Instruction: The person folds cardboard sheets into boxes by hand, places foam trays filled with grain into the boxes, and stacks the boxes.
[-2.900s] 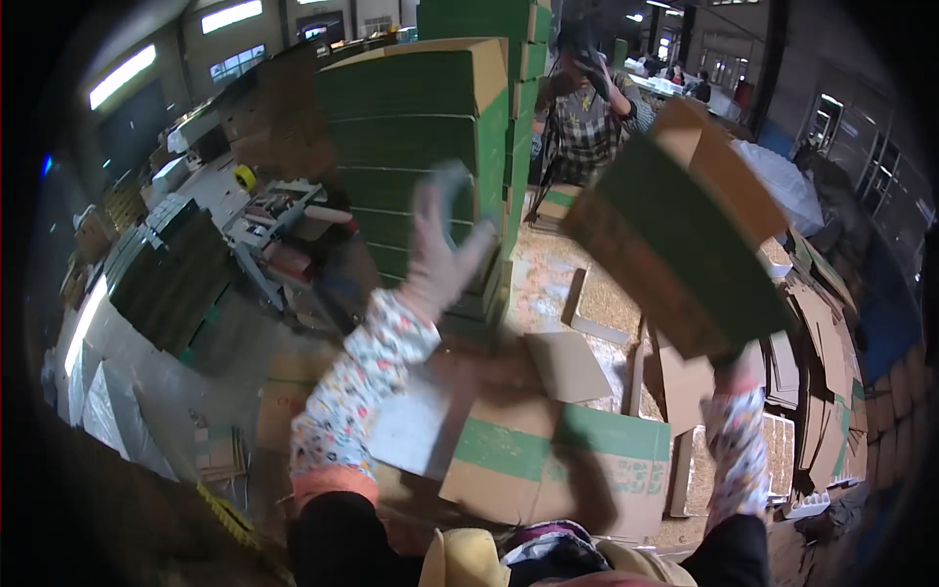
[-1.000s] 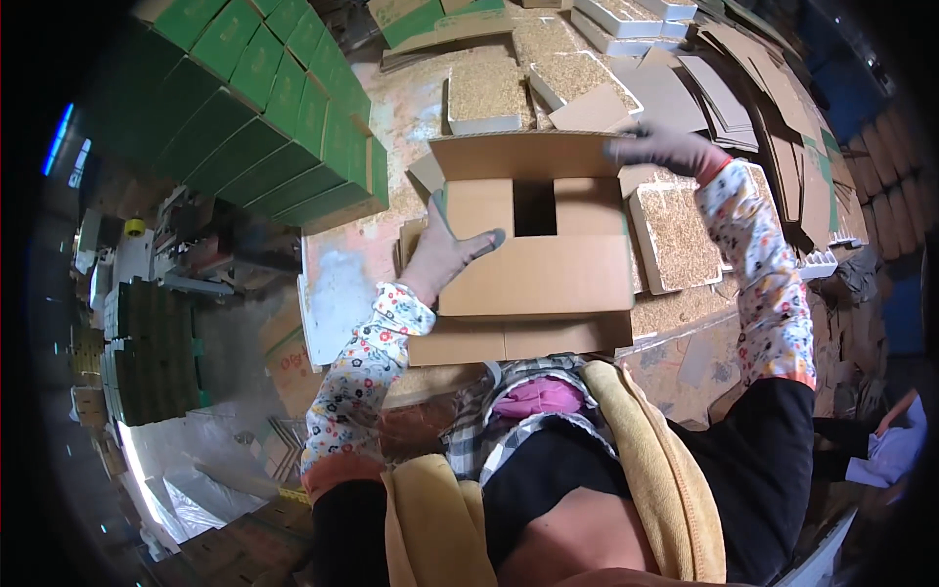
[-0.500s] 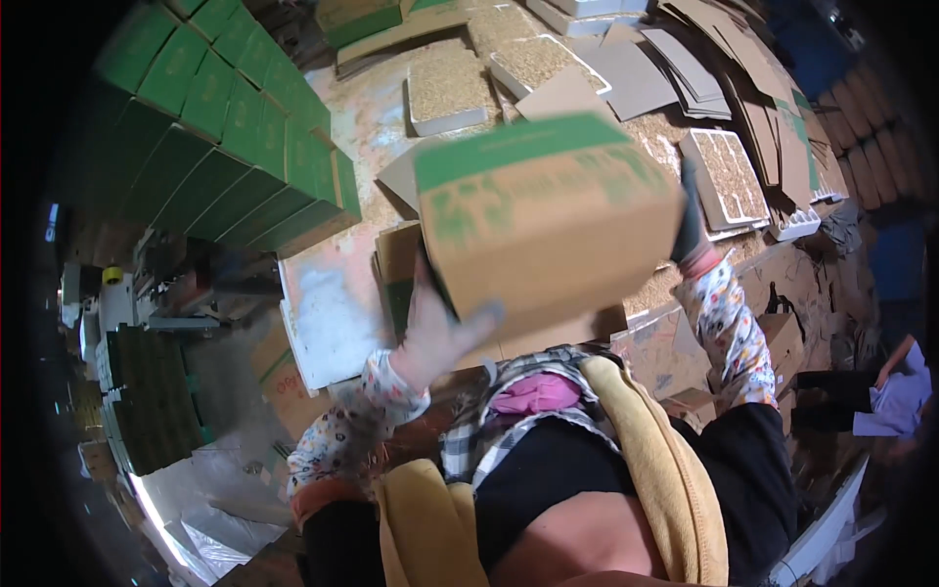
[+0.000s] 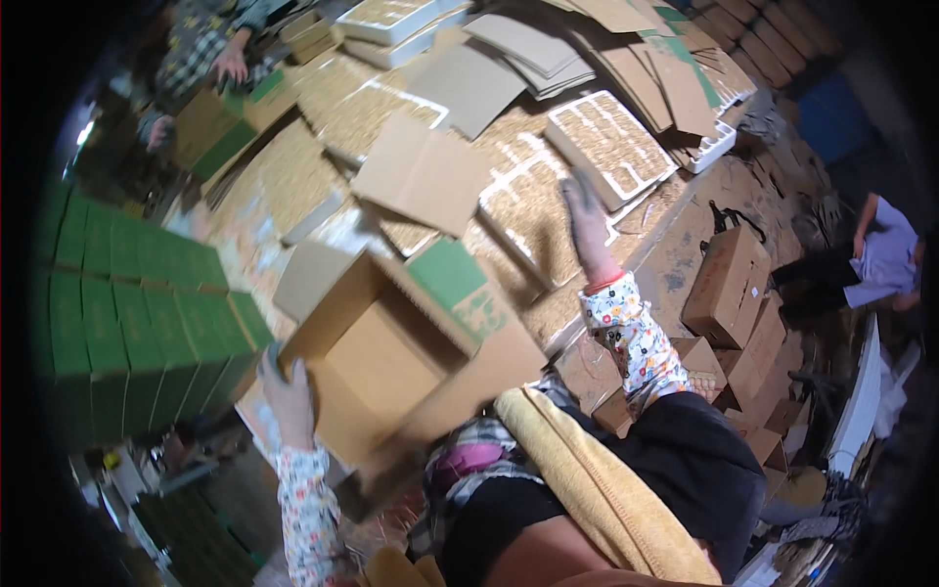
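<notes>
An open cardboard box, brown with a green printed flap, tilts in front of my body, and its inside is bare. At its left corner is my left hand, thumb and fingers apart, close against the outer wall; whether it touches is hard to tell. My right hand has its fingers stretched out and holds nothing. It hovers beside a white tray of tan, grain-like pieces, above another such tray. A loose cardboard sheet lies beyond the box.
Green boxes stand stacked at the left. Across the table, another person's hand is near a green and brown box. Flat cardboard sheets lie at the back. Brown cartons and a seated person are at the right.
The box has gone from closed side up between both hands to open side up, lower and left. My right hand has left it and moved over the trays. The view has swung right.
</notes>
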The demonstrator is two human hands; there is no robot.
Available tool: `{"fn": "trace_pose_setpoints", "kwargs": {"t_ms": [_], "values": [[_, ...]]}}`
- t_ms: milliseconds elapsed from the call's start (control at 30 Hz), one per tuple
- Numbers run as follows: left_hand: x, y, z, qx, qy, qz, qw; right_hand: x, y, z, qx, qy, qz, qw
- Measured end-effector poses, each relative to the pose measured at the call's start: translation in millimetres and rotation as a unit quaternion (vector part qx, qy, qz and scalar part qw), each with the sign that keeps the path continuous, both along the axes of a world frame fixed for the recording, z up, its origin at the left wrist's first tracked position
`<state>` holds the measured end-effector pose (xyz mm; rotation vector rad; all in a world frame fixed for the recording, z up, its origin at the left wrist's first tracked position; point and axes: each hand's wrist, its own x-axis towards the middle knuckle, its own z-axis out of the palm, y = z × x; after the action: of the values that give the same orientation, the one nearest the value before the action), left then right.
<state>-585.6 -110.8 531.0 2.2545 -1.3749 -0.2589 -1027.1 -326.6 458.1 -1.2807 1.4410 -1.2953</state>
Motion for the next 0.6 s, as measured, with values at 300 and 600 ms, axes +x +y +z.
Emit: {"fn": "trace_pose_setpoints", "kwargs": {"t_ms": [300, 600], "values": [[-40.2, -20.9, 2.6, 0.017, -0.082, 0.044, 0.995, -163.7, -122.7, -111.1, -0.010, -0.022, -0.406, 0.914], [-5.8, -11.3, -25.3, -0.162, 0.147, 0.035, 0.975, -99.6, 1.1, -27.7, -0.047, -0.199, 0.038, 0.978]]}}
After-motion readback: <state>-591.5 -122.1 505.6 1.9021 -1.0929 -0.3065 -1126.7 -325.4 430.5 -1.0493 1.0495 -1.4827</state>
